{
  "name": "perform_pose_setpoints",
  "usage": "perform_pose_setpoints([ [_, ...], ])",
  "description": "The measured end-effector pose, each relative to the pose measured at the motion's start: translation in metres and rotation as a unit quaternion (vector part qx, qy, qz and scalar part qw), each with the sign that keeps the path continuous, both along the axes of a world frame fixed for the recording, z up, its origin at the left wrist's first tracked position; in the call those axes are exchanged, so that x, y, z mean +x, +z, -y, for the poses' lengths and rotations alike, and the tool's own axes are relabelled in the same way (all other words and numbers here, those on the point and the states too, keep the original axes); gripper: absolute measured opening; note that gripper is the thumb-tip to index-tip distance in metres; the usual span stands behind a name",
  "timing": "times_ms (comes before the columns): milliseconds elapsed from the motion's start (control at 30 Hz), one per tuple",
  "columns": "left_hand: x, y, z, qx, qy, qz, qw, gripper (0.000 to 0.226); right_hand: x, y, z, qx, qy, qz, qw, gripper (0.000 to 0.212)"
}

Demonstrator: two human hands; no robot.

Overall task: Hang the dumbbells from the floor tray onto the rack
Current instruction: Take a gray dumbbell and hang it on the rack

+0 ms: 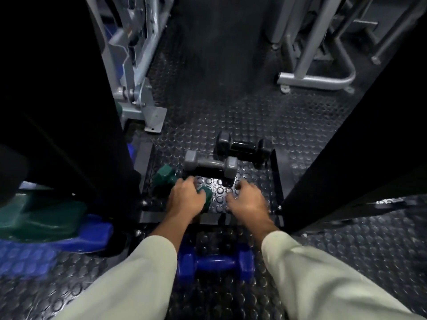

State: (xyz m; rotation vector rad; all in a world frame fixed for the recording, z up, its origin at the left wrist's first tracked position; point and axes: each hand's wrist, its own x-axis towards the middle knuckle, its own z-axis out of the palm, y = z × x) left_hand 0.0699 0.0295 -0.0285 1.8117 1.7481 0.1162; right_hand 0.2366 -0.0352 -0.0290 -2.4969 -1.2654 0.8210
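Currently the green dumbbell is gripped mid-handle by the left hand, fingers curled round it; its axis runs up-left to down-right across them. The right hand hovers loosely curled, holding nothing, beside it over the floor tray.

The left hand covers the handle of the green dumbbell, so its grip there is unclear (both hands are motion-blurred). The blue dumbbell is partly hidden behind the left sleeve.
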Motion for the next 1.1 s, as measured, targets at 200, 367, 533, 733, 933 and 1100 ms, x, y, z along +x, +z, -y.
perform_pose_setpoints([
  [200,0.014,-0.003,-0.054,0.038,0.004,0.080,0.996,0.050,0.003,-0.012,-0.044,0.068,0.059,-0.030,0.995,0.052],
  [367,0.028,-0.023,-0.078,-0.029,-0.043,0.048,0.998,0.076,0.019,-0.021,-0.087,0.010,0.094,-0.025,0.995,0.078],
  [533,0.030,-0.033,-0.093,-0.084,-0.056,0.048,0.994,0.098,0.035,-0.034,-0.100,-0.054,0.141,-0.010,0.988,0.106],
  [733,0.013,-0.031,-0.094,-0.083,-0.055,-0.071,0.993,0.121,0.024,-0.042,-0.084,-0.001,0.070,-0.044,0.997,0.085],
  [933,0.010,-0.035,-0.082,-0.019,-0.072,-0.087,0.993,0.076,0.010,-0.053,-0.057,0.047,-0.011,-0.092,0.995,0.099],
  [1100,-0.001,-0.026,-0.060,0.020,-0.054,-0.033,0.998,0.069,-0.011,-0.041,-0.026,0.074,-0.074,-0.046,0.993,0.069],
])
